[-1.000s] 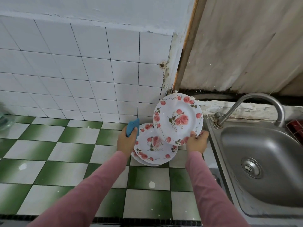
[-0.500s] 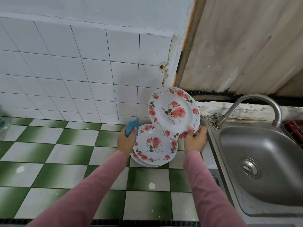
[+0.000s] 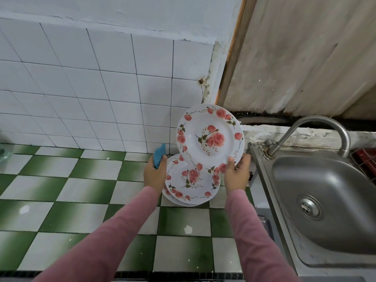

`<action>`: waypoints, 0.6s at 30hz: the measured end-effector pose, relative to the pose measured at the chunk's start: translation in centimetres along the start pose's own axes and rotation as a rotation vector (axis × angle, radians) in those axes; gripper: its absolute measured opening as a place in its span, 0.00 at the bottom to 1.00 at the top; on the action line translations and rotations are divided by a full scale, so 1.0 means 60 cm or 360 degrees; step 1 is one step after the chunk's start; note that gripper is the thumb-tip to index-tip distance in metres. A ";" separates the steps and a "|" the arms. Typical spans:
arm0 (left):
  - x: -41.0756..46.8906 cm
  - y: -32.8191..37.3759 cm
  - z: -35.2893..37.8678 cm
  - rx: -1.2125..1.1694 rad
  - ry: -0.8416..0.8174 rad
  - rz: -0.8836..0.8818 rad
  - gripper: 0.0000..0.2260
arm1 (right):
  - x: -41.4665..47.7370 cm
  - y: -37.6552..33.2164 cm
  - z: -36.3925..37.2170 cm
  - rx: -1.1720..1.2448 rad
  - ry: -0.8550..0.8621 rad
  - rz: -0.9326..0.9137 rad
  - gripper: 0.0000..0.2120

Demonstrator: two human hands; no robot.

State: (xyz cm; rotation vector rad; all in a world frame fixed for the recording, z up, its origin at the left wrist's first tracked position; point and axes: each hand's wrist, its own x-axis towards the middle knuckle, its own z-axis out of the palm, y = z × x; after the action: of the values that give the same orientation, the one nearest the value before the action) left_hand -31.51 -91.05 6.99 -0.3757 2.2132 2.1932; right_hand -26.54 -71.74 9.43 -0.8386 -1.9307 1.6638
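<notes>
Just left of the steel sink (image 3: pixel 325 180), a person's right hand (image 3: pixel 237 177) pinches the lower rim of a rose-patterned plate (image 3: pixel 210 137), thumb in front and fingers behind, holding it nearly upright above a stack of matching plates (image 3: pixel 192 185). That stack lies on the tiled counter (image 3: pixel 85 190), also left of the sink. On the stack's side away from the sink, the left hand (image 3: pixel 154 177) curls around a blue sponge (image 3: pixel 159 157), touching the stack's edge.
</notes>
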 end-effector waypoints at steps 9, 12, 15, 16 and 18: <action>-0.016 0.017 0.030 -0.0076 0.0038 0.0082 0.11 | -0.022 -0.026 0.024 0.0158 -0.0202 0.0006 0.05; -0.020 0.021 0.052 -0.0171 -0.0003 0.0078 0.16 | -0.027 -0.040 0.031 0.0217 -0.0229 -0.0058 0.04; -0.025 0.022 0.070 -0.0097 -0.0089 0.0093 0.19 | -0.034 -0.049 0.041 0.0319 -0.0316 -0.0042 0.04; -0.024 0.020 0.076 0.0017 -0.0170 0.0089 0.21 | -0.034 -0.048 0.045 0.0380 -0.0356 -0.0001 0.04; -0.026 0.019 0.087 0.0453 -0.0350 0.0103 0.25 | -0.037 -0.048 0.053 0.0472 -0.0411 0.0096 0.05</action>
State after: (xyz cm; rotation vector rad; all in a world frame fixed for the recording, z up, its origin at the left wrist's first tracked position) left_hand -31.05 -85.66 8.23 -0.0549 2.3906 1.8033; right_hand -27.57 -75.82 11.86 -0.5956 -1.7662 2.1172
